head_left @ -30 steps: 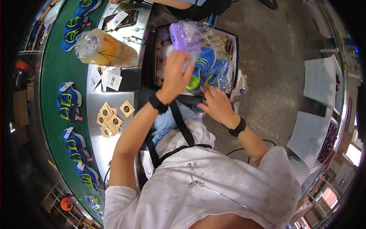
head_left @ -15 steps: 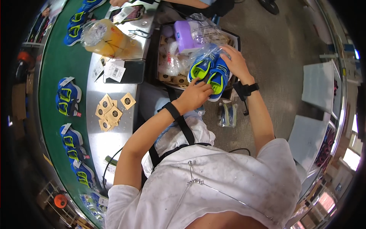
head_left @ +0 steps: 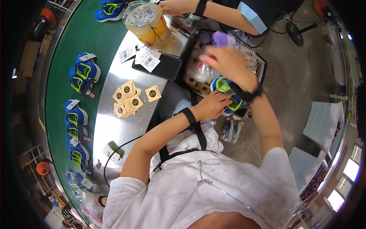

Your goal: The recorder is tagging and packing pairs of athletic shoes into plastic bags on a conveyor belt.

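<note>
A pair of blue shoes with lime-green lining sits over the near edge of an open box, close to my knees. My left hand rests on the shoes, its fingers bent over the collar and gripping there. Above the box hangs my right hand, smeared by motion, pointing left; whether it holds anything is not clear. My right wrist and forearm cover part of the shoes. Inside the box lie a purple pack, a crumpled clear plastic bag and several square tan packets.
Left, a metal table holds a dark phone, paper tags, tan packets and a plastic-covered tub. Beyond it, a green belt carries blue shoes. Another person's arm reaches in. Bagged shoes lie below.
My right hand has left the shoes' right side and swung up and left over the box. My left hand stays on the shoes. The view has shifted; another person's forearm shows more at the top.
</note>
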Demonstrator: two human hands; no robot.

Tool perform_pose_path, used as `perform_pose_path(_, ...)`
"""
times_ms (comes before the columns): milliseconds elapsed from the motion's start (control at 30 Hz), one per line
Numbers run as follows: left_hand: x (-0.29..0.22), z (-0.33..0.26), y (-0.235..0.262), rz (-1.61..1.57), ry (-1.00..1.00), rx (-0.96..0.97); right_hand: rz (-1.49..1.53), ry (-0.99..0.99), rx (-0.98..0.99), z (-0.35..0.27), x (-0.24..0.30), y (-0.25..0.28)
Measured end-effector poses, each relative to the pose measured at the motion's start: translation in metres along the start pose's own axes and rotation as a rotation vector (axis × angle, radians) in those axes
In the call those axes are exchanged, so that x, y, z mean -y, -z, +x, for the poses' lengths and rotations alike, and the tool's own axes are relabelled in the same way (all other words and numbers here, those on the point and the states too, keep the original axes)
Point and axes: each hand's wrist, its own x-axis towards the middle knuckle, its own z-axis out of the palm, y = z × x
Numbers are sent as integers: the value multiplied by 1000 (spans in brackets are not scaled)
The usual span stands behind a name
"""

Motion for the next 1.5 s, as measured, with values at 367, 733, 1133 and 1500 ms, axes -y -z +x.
perform_pose_path(367,19,42,-4,-158,-15,-44,-362,275,-197,86,-28,-63)
perform_pose_path(733,15,65,-21,-47,246,311,224,253,-290,-139,-79,3)
perform_pose_path(1133,2,168,-74,5,-165,-46,1925,-285,-1106,-243,-144,47)
perform_pose_path(1500,-26,217,-128,264,-168,310,1553,-877,-402,-319,-172,-29)
